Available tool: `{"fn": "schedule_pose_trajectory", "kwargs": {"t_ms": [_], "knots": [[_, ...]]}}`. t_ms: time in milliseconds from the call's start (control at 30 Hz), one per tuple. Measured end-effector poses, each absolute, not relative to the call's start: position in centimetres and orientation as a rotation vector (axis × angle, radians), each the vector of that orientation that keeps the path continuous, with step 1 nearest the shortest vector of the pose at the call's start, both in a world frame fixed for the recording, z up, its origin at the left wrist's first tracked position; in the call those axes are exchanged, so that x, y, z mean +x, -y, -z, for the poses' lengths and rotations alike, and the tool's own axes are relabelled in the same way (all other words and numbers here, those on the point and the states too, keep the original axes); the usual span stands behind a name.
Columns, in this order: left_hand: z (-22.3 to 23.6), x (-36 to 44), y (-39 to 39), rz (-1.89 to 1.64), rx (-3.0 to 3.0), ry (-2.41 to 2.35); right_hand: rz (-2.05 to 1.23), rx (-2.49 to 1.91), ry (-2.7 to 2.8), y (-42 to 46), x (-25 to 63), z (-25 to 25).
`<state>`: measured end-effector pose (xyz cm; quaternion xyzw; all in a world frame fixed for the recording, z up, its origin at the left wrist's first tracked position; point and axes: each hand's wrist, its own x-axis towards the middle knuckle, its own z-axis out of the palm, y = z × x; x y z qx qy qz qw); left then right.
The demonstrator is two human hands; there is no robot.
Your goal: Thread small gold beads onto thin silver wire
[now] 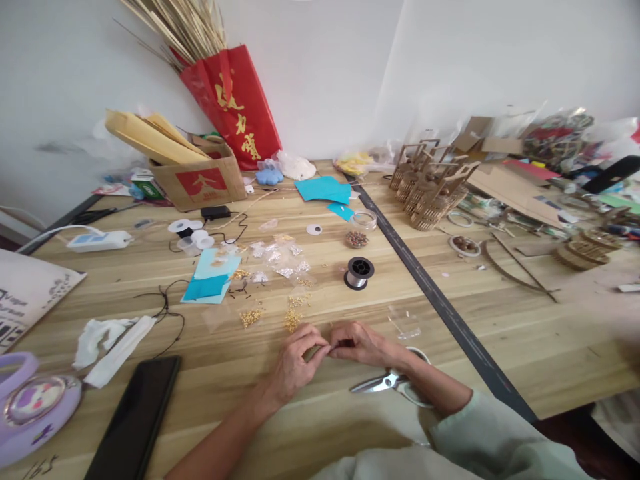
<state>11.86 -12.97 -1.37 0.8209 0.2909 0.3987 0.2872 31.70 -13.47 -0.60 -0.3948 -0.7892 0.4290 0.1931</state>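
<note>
So, from my left: my black phone [135,420] lies at a slant near the edge, with some crumpled white strips [120,347] just beyond it and a tangle of black cord [165,310] beside those. Next come the blue cards [206,287], then two little heaps of gold beads, or some kind of tiny gold findings, can't make out which: one heap [251,317] off to the left, the other [291,320] straight past my left knuckles and nearly against them. My left hand [299,357] has thumb and forefinger pinched together, and its tips meet those of my right hand [357,343], which is pinched the same way. There may be a sliver of something right where they meet, but it's way too small for me to tell, sorry. The spool of silvery wire [359,273] stands on its flange straight out beyond my right hand, axis roughly upright, clear of my fingers and closer to the right hand than the left. The scissors [383,383] lie on my side of that hand, long axis running mostly sideways, blade tips to the left, pale handles partly hidden under my right forearm. A clear plastic bag [405,325] sits just past my right wrist, and well off to the right, across the dark strip [425,283], are the woven baskets [425,190].
</note>
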Motion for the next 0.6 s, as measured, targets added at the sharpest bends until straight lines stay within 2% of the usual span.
{"fn": "schedule_pose_trajectory", "kwargs": {"t_ms": [367, 600], "knots": [[1.50, 11.83, 13.02, -1.057, 2.196, -0.783, -1.247, -1.111, 2.192, 13.49, 31.69, 0.31], [1.50, 11.64, 12.99, -1.014, 2.196, -0.791, -1.461, -1.119, 1.965, 13.51, 32.40, -0.16]]}}
